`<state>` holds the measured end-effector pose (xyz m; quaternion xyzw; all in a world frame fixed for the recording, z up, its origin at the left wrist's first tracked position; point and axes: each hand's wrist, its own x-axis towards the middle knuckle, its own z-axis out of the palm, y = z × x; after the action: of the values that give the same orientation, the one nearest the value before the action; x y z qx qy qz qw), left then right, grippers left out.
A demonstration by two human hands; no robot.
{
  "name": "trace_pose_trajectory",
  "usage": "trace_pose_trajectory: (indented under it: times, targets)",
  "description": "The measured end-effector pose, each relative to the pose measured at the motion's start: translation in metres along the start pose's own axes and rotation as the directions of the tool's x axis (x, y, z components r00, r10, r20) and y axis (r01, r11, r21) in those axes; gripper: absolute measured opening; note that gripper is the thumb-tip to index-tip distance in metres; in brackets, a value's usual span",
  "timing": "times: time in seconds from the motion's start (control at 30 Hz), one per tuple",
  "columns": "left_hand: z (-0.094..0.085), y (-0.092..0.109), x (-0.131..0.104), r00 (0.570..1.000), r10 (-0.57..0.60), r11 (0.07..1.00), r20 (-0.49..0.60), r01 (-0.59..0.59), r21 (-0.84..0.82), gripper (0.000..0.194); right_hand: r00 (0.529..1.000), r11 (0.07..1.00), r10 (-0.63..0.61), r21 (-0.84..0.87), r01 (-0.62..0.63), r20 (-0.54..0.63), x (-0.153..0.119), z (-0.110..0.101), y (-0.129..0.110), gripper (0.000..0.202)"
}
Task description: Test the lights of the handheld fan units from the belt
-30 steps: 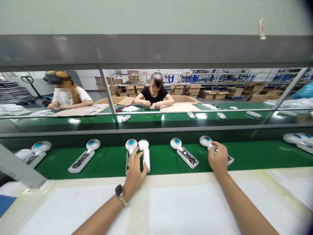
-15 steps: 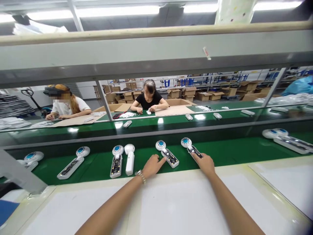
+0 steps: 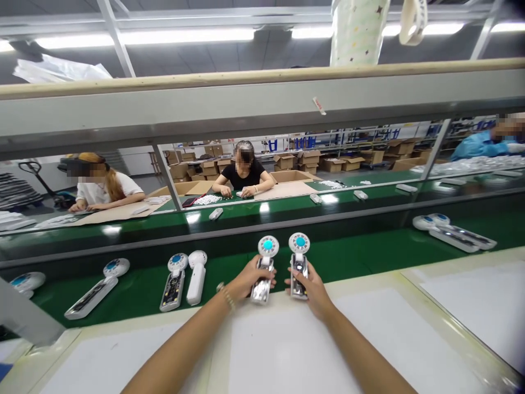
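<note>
My left hand (image 3: 249, 275) is closed around the handle of a white handheld device (image 3: 268, 245), which has a round head with a blue centre. Its handle is uncovered on the upper side, and the inside is blurred. In my right hand (image 3: 315, 291) is a second white handheld device (image 3: 299, 242) of the same kind, its thumb lying across the uncovered handle. Both devices are held upright side by side, heads away from me, over the near edge of the green belt (image 3: 348, 268).
Left on the belt lie an open device (image 3: 173, 287), a device with its plain white back up (image 3: 197, 280), and another (image 3: 92, 297). Two overlapping devices (image 3: 459, 235) lie to the right. Across from me a person (image 3: 244, 172) works below a low grey beam (image 3: 205, 112).
Both hands have taken hold of the two devices, lifted them off the belt and drawn them nearer. The devices have turned more upright and closer together. My view has shifted slightly.
</note>
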<state>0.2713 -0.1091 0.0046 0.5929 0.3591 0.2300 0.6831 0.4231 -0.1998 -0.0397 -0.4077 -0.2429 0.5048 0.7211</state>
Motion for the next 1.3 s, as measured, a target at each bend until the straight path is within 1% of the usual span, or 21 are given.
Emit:
trace_pose_trajectory:
  times: [0.03,0.07,0.13,0.2,0.23,0.33,0.4,0.47,0.63,0.77,0.9,1.13,1.3]
  targets:
    - [-0.007,-0.005,-0.016,1.000,0.013,1.000,0.006,-0.013,-0.027,0.046,1.000,1.000,0.027,0.004,-0.027,0.012,-0.002,0.003,0.002,0.043]
    - [-0.015,-0.011,-0.030,1.000,0.011,0.998,0.008,-0.010,-0.065,0.041,0.998,0.998,0.058,0.005,-0.058,0.024,-0.004,0.007,0.004,0.036]
    - [-0.030,-0.023,-0.054,0.999,-0.039,0.980,0.010,0.041,-0.197,0.034,0.992,0.993,0.114,0.000,-0.115,0.047,-0.007,0.017,0.010,0.026]
    - [-0.040,-0.032,-0.067,0.999,-0.049,0.950,0.016,0.051,-0.308,0.028,0.986,0.988,0.154,-0.014,-0.154,0.069,-0.009,0.027,0.018,0.023]
    - [-0.043,-0.036,-0.070,0.999,-0.037,0.937,0.006,0.037,-0.347,0.026,0.982,0.985,0.170,-0.026,-0.168,0.080,-0.010,0.033,0.022,0.023]
    - [-0.045,-0.041,-0.068,0.999,-0.010,0.905,-0.052,-0.013,-0.425,0.027,0.971,0.978,0.206,-0.072,-0.198,0.122,-0.012,0.047,0.032,0.032]
    - [-0.044,-0.043,-0.064,0.998,-0.005,0.901,-0.059,-0.022,-0.434,0.031,0.964,0.974,0.218,-0.103,-0.204,0.151,-0.013,0.052,0.037,0.039]
    - [-0.043,-0.045,-0.062,0.998,0.008,0.911,-0.057,-0.031,-0.411,0.035,0.959,0.971,0.224,-0.129,-0.203,0.173,-0.014,0.054,0.039,0.042]
    - [-0.043,-0.047,-0.066,0.995,0.076,0.935,-0.058,-0.091,-0.342,0.044,0.951,0.964,0.234,-0.174,-0.200,0.203,-0.016,0.050,0.036,0.045]
    - [-0.044,-0.047,-0.067,0.993,0.106,0.939,-0.049,-0.116,-0.324,0.044,0.942,0.959,0.252,-0.190,-0.211,0.224,-0.017,0.049,0.032,0.047]
    - [-0.044,-0.047,-0.068,0.990,0.132,0.943,-0.042,-0.139,-0.303,0.045,0.944,0.958,0.238,-0.214,-0.190,0.229,-0.018,0.051,0.030,0.046]
    - [-0.044,-0.045,-0.070,0.992,0.124,0.951,-0.036,-0.129,-0.281,0.048,0.953,0.961,0.187,-0.245,-0.127,0.239,-0.018,0.048,0.034,0.051]
    - [-0.045,-0.045,-0.070,0.993,0.118,0.948,-0.021,-0.119,-0.295,0.048,0.948,0.961,0.206,-0.231,-0.150,0.243,-0.019,0.050,0.035,0.052]
